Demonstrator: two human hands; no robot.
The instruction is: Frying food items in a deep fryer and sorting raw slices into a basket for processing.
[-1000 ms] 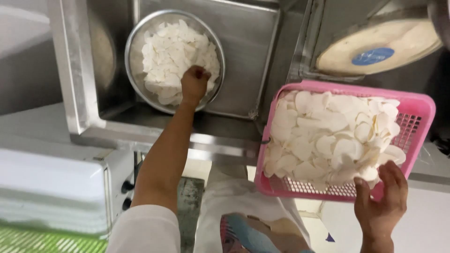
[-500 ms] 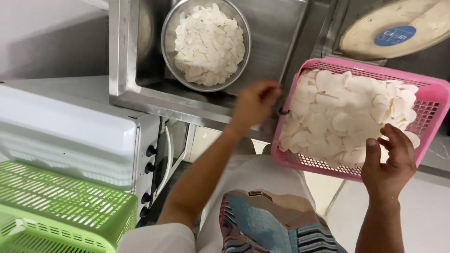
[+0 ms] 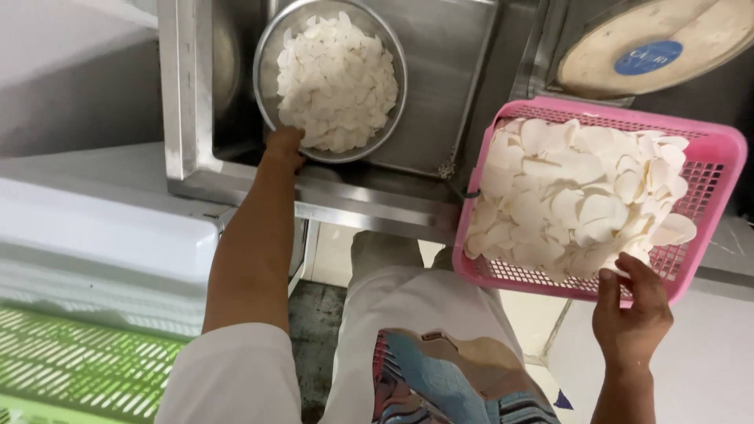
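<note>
Gripping the near rim of the pink basket [image 3: 711, 169], my right hand [image 3: 631, 310] has its fingers curled up over the mesh edge and its thumb against the outside, so it is closed on the plastic at the basket's near right corner. That basket sits tilted, its far edge up near the round pale lid with a blue label [image 3: 656, 47], its near edge hanging out over the pale floor. White slices [image 3: 577, 196] are heaped across most of it, piled thickest toward the left and near side, and a few lie right against my fingertips.

My left hand [image 3: 283, 148] reaches forward into the steel sink [image 3: 448, 71]. Its fingers are bent against the near rim of the round metal bowl [image 3: 271, 47], touching it at the lower left; I cannot tell whether they actually clasp the rim or only press on it. More white slices [image 3: 338, 74] fill the bowl nearly to the top. It stands against the sink's back wall, toward the left corner, well apart from the basket, which is off to the right past the sink's front edge.

At my left, a white appliance top [image 3: 102, 243] lies above a green slatted crate [image 3: 78, 369].
</note>
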